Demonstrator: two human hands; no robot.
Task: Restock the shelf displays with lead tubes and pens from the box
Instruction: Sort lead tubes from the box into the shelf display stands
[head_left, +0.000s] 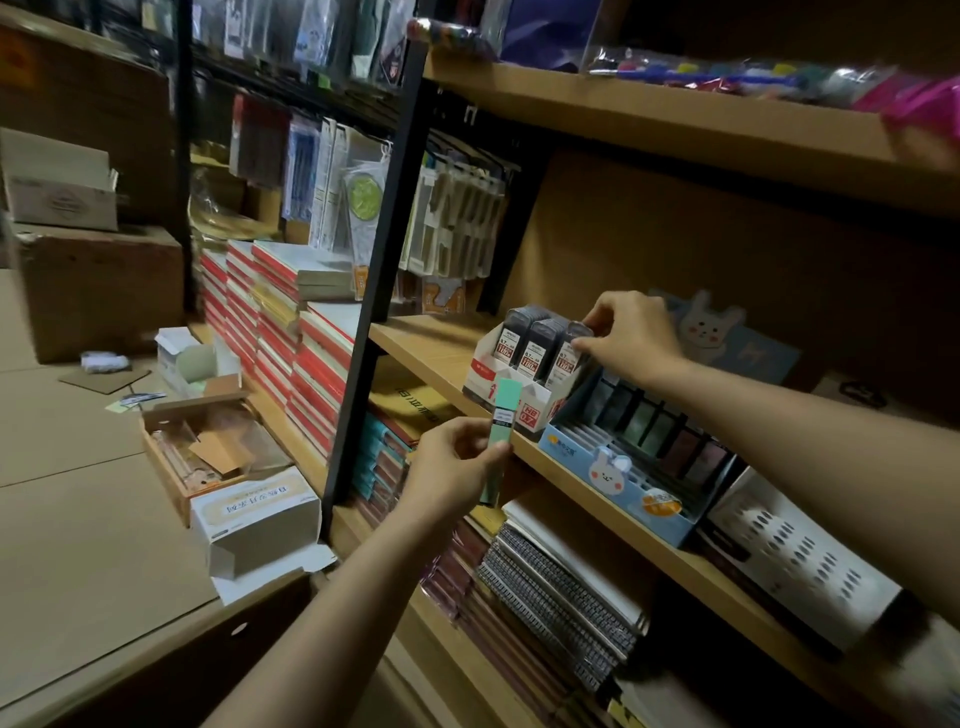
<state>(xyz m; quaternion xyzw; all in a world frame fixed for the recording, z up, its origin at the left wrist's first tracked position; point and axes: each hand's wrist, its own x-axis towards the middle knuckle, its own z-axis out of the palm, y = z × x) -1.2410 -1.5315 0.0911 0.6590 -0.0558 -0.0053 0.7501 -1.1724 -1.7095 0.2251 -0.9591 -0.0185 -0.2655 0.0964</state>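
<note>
my right hand (631, 332) is pinching the end lead tube (571, 348) in the display box (519, 387) on the shelf (431, 343), probably seating it, while my left hand (449, 467) grips a green tube (498, 436) just below, ready to go next

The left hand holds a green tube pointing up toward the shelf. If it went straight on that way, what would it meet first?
Probably the white display box of lead tubes on the shelf. The green tube in the left hand already overlaps the box's front in this view, though depth is unclear.
</note>
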